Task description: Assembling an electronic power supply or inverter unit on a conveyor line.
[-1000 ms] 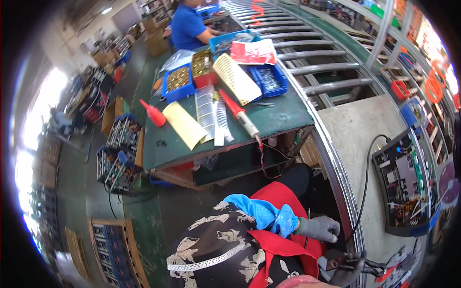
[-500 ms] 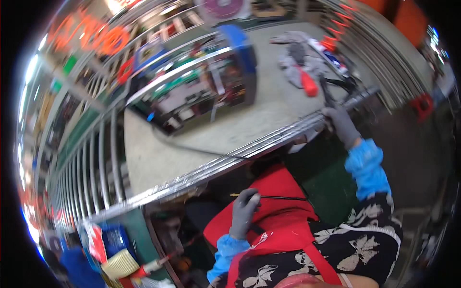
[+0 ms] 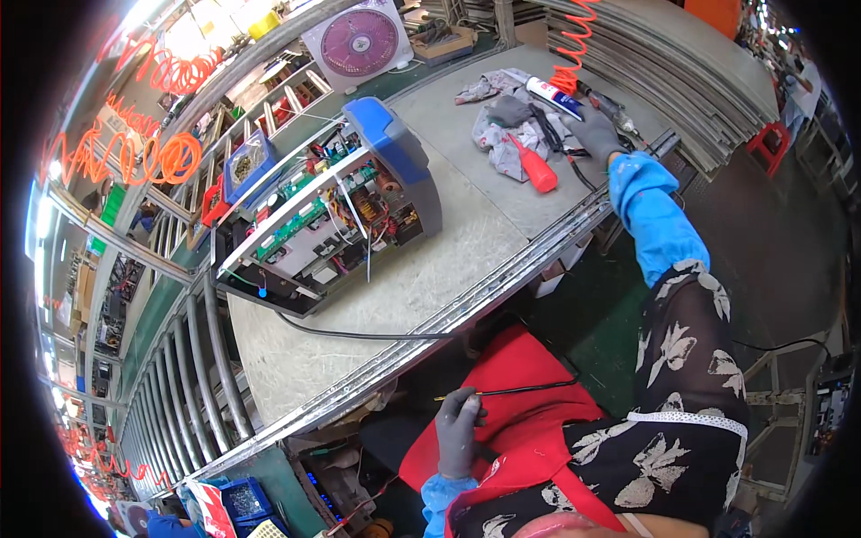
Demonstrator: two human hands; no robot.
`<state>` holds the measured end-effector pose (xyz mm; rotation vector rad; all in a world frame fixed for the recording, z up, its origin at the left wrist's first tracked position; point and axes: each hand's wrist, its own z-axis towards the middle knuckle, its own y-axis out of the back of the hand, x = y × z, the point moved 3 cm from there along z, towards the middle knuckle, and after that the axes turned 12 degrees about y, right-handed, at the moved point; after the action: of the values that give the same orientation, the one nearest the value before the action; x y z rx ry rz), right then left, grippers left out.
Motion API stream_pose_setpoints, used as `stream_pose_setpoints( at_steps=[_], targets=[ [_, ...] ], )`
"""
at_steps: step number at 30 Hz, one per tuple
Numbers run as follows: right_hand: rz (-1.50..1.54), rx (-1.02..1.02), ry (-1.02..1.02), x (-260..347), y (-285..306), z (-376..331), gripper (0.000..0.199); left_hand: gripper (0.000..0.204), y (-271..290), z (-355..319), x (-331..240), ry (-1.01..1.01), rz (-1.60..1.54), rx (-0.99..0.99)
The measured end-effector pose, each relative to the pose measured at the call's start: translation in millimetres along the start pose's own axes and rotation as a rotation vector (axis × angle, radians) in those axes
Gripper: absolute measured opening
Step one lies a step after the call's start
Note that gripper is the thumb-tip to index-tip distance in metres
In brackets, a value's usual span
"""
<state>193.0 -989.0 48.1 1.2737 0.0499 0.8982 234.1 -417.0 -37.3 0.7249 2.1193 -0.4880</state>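
The left hand [image 3: 460, 432], in a grey glove, was low over the red apron [image 3: 520, 421], fingers pinched on a thin black wire [image 3: 529, 390] that ran off to the right. The right hand [image 3: 596, 130], also gloved, reached far across the workbench [image 3: 377, 305], fingers closed around a power screwdriver [image 3: 613, 109] hanging from an orange coiled hose [image 3: 574, 45]. Just left of it lay a red-handled screwdriver [image 3: 536, 170] on a heap of rags [image 3: 502, 134], with a white tube [image 3: 554, 95] near. An opened machine [image 3: 327, 211] with a blue end stood mid-bench, well apart from both hands, bare bench surface between it and the metal front edge [image 3: 466, 305].
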Motion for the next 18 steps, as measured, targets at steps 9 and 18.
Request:
stream_pose_setpoints(
  at_steps=[9,18],
  targets=[
    [-0.542,0.374,-0.061,19,-2,-55,0.063,0.031,-9,15,-9,0.053,0.037,0.048],
    [-0.009,0.516,0.288,-71,-74,-40,0.059,0.027,-7,31,18,-0.166,0.124,0.139]
  ],
)
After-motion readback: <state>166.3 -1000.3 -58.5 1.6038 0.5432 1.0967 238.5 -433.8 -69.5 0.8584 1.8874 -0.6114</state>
